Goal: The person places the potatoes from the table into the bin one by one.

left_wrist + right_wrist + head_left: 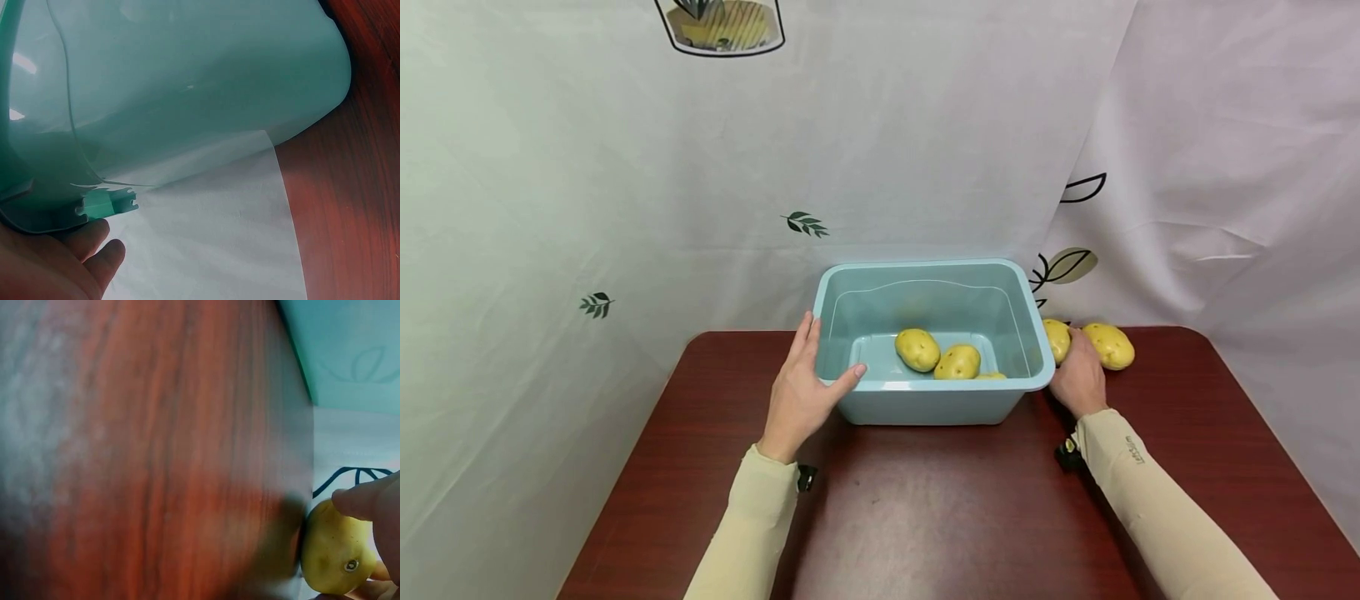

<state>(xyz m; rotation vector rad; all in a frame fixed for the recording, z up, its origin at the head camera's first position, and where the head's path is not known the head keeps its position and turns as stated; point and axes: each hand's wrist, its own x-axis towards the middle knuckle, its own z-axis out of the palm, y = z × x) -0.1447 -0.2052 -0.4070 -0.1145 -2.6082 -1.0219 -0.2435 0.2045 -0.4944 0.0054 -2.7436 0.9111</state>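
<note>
**Your sleeves [741, 517] foremost; right hand [1081, 379] on a potato [331, 550]**

Your left hand [801, 396] is spread at the blue tub [925, 408], fingers straight by its left rim, thumb over the near rim, gripping nothing. Your right thumb and fingers curl round the potato just beside the tub's right wall. Another potato [1110, 347] lies right of that hand. Two potatoes [917, 350] sit inside; a third potato [991, 377] is mostly hidden.

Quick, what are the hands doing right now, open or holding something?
Left hand: open, at the pale-blue rectangular plastic bin.
Right hand: closed, holding a yellow oval potato.
</note>
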